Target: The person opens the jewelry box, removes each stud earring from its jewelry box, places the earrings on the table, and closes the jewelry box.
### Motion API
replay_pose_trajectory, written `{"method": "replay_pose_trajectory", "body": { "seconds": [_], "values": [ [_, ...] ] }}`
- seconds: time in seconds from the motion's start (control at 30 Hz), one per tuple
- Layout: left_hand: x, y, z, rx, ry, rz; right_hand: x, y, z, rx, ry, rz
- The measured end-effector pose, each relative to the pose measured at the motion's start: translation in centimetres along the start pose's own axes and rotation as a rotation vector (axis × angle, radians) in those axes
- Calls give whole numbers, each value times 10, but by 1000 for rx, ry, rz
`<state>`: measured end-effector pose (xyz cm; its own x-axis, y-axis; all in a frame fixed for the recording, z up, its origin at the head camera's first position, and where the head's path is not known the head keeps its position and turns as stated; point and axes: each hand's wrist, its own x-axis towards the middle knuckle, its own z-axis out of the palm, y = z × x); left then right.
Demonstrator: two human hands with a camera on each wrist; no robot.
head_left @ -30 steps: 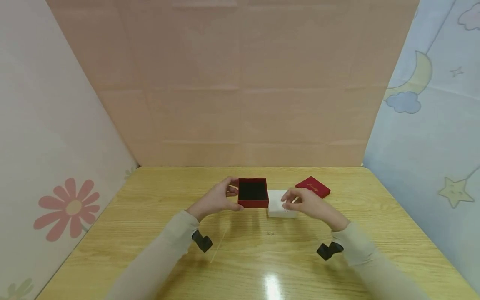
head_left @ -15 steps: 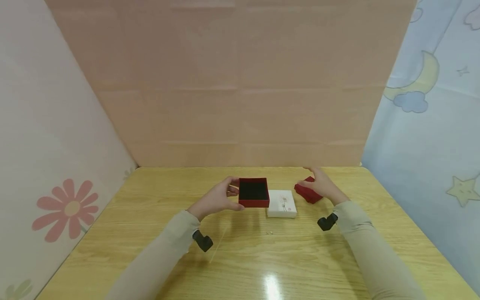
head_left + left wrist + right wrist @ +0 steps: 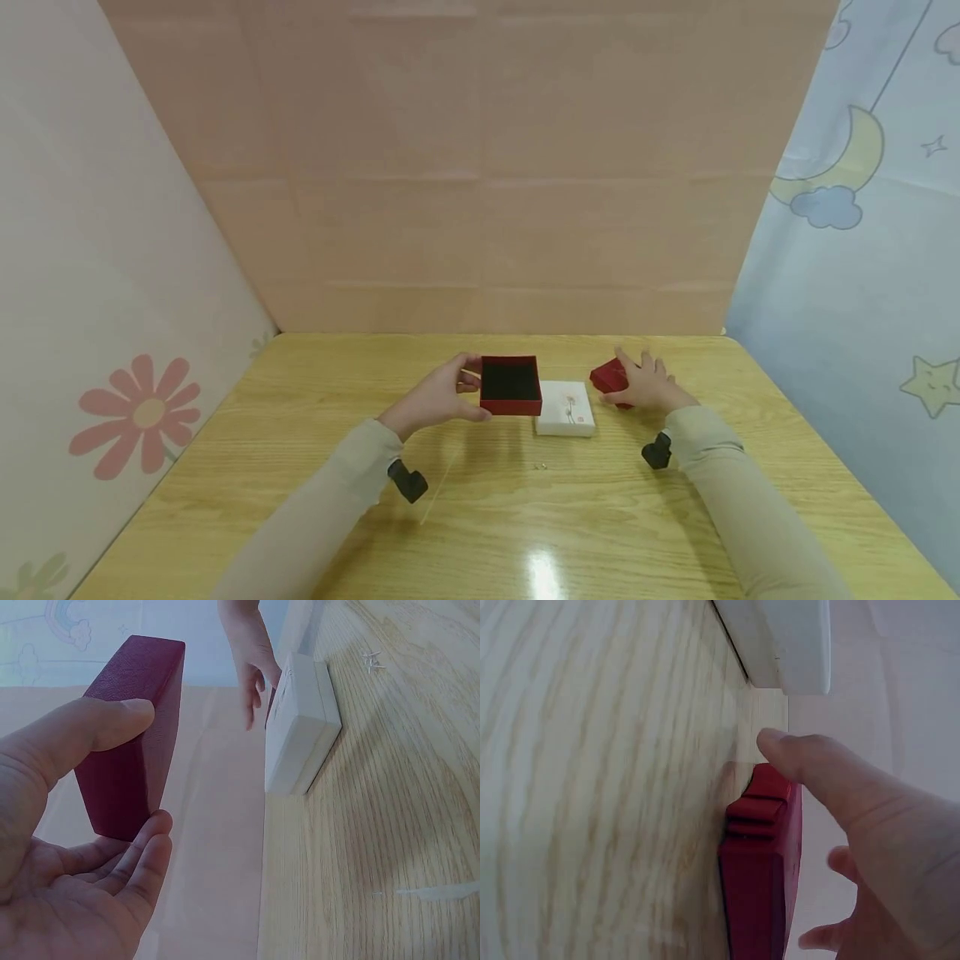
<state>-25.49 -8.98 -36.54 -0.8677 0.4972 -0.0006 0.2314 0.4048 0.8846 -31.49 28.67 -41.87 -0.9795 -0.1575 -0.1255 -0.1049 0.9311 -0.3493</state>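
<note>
A small red box [image 3: 511, 409] with a black lining is raised above the table, its hollow side facing me. My left hand [image 3: 438, 396] grips its left side; in the left wrist view the thumb presses the red wall [image 3: 127, 780] and the fingers curl beneath. My right hand [image 3: 647, 386] is spread over a red lid [image 3: 607, 377] at the right and partly hides it. Its thumb is close to the lid [image 3: 754, 900] in the right wrist view; whether it touches cannot be told. Between the hands lies a white box [image 3: 564, 408] with a flower drawing.
Tiny shiny pieces [image 3: 540, 467], like earrings, lie on the wooden table [image 3: 600, 517] in front of the white box. A thin pale line [image 3: 441, 492] crosses the wood at left. A pinkish backdrop [image 3: 480, 208] stands at the back, with patterned sheets at both sides.
My right hand has moved from above the white box rightward to the red lid, and its fingers have spread. The left hand holds the red box in nearly the same place.
</note>
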Motion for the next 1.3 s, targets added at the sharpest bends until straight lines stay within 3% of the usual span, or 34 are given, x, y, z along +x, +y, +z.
{"method": "replay_pose_trajectory", "body": {
  "seconds": [0.33,0.53,0.7,0.97,1.1,1.3],
  "values": [
    [2,-2,1,-16,0,6,1,6,-3,10,-28,-12],
    [1,-1,1,-8,3,-3,3,-2,-22,62,59,-50],
    [2,-1,1,-11,-3,1,-2,-30,-42,155,154,-158],
    [3,-1,2,-17,3,-5,-21,-90,-68,263,167,-305],
    [4,-2,1,-13,8,0,-29,-119,-71,309,129,-410],
    [5,-4,0,-21,2,26,-41,-156,-66,323,-7,-567]
  ]
}}
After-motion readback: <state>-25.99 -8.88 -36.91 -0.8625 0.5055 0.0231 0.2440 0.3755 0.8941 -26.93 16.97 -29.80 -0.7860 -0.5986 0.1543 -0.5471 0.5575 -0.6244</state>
